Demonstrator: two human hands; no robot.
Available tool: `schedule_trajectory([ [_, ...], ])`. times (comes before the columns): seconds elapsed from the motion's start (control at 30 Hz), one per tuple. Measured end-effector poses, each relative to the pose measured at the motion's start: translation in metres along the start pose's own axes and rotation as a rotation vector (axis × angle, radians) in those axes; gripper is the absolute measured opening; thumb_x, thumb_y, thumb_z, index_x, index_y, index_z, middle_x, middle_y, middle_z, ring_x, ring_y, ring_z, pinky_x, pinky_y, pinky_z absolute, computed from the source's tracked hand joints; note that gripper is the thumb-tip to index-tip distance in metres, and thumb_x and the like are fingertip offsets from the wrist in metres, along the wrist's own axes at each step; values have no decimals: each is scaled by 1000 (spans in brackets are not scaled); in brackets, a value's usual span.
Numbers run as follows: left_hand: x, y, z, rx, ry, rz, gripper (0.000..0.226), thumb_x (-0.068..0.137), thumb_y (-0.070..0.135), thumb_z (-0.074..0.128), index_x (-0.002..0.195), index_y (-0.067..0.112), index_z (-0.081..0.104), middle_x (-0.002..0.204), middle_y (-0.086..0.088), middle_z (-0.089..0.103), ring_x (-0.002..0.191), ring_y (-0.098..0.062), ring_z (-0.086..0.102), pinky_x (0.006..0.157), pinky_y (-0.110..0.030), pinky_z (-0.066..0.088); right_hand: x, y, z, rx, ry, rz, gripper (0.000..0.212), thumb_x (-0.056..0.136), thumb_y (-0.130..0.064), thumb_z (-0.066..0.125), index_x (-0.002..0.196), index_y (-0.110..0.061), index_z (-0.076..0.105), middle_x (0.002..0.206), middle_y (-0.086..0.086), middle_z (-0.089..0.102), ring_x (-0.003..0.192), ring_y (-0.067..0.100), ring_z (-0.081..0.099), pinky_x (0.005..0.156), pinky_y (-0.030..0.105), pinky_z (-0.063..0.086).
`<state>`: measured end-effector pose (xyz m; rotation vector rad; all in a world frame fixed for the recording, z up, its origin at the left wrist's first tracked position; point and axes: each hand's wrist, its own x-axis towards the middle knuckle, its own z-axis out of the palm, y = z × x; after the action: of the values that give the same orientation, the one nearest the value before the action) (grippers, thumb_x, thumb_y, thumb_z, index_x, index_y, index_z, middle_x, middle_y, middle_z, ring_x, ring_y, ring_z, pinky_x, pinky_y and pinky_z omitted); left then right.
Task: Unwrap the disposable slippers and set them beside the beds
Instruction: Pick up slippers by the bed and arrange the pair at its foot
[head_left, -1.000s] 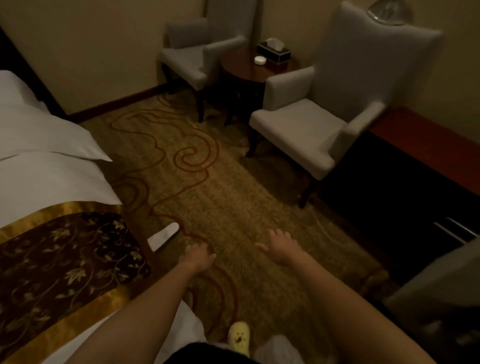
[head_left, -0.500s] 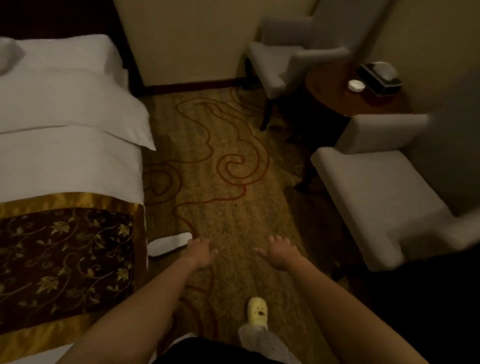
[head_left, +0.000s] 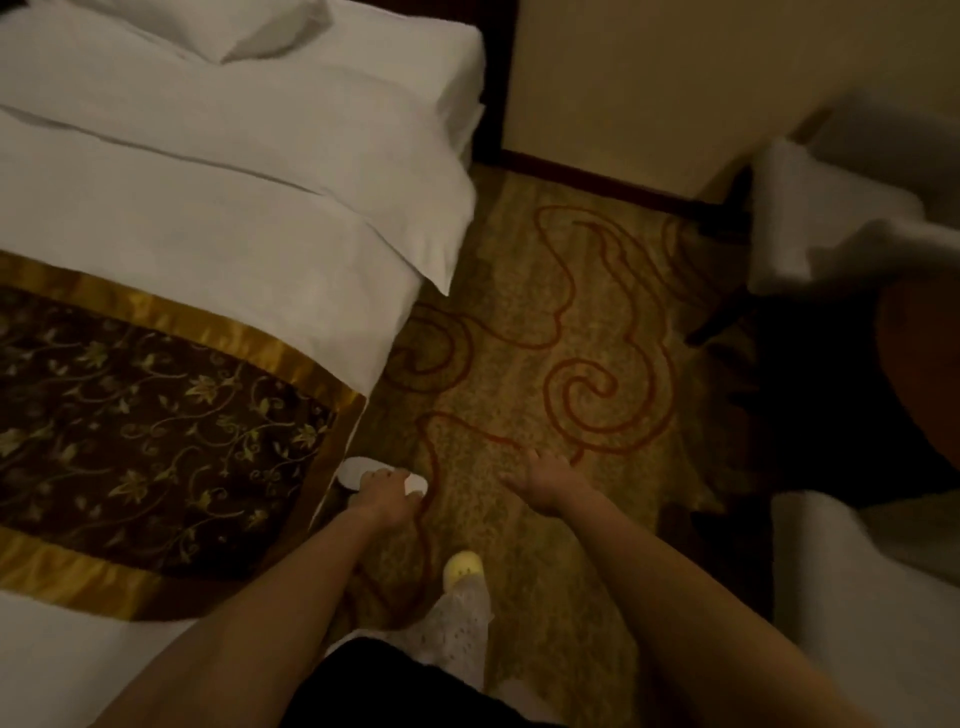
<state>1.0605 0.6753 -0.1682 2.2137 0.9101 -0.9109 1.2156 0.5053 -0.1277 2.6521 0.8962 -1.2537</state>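
The left hand (head_left: 387, 491) has just reached the white slipper (head_left: 363, 472) by the bed (head_left: 260, 218) — fingers resting on it, grip unclear. The right hand (head_left: 553, 480) hovers open, empty — placement looks nearly done.

Open carpet (head_left: 519, 374) runs between bed (head_left: 208, 208) and armchairs (head_left: 841, 218).

The light is dim and warm. A bed (head_left: 218, 171) fills the left side, made up in white sheets with a pillow (head_left: 171, 26) at its head and a dark floral runner (head_left: 140, 415) edged in gold across it. The floor is tan carpet (head_left: 545, 322) with red looping swirls. A plain cream wall (head_left: 649, 78) with a dark wooden skirting (head_left: 597, 179) stands behind. On the right are two pale armchairs, one far (head_left: 841, 218) and one near (head_left: 872, 582), with a dark gap between them.
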Motion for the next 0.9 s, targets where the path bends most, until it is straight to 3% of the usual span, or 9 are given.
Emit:
schedule_trajectory([
  [0.1, 32, -3, -19, -93, 44, -77, 56, 96, 39, 38, 145, 13, 32, 152, -14, 32, 139, -33, 32, 114, -45, 30, 44, -11, -30, -108, 4, -80, 72, 94, -55, 31, 146, -6, 23, 153, 20, 26, 140, 37, 26, 114, 44, 24],
  [0.23, 51, -7, -31, -216, 50, -148, 58, 98, 39, 32, 150, 14, 23, 157, -14, 21, 143, -33, 25, 117, -48, 26, 87, -26, -61, -213, -35, -166, 72, 94, -57, 30, 143, -5, 28, 150, 21, 32, 137, 37, 32, 112, 43, 26],
  [0.47, 64, -14, -19, -421, 71, -392, 59, 90, 52, 37, 138, 17, 39, 145, -13, 42, 133, -33, 39, 109, -48, 36, 145, -64, -107, -354, -136, -395, 69, 93, -58, 28, 141, -9, 31, 148, 20, 33, 133, 37, 35, 110, 48, 31],
  [0.73, 88, 49, -20, -755, 292, -587, 52, 97, 39, 38, 142, 11, 37, 146, -14, 42, 134, -31, 39, 112, -38, 28, 218, -72, -134, -661, -252, -656, 62, 95, -54, 30, 139, -11, 33, 147, 18, 33, 134, 37, 33, 110, 51, 30],
  [0.9, 112, 80, 5, -853, 298, -670, 47, 95, 41, 39, 132, 13, 48, 137, -13, 52, 125, -30, 48, 104, -36, 35, 253, -58, -121, -712, -298, -713, 66, 94, -56, 26, 141, -10, 31, 149, 18, 30, 137, 36, 29, 112, 51, 28],
])
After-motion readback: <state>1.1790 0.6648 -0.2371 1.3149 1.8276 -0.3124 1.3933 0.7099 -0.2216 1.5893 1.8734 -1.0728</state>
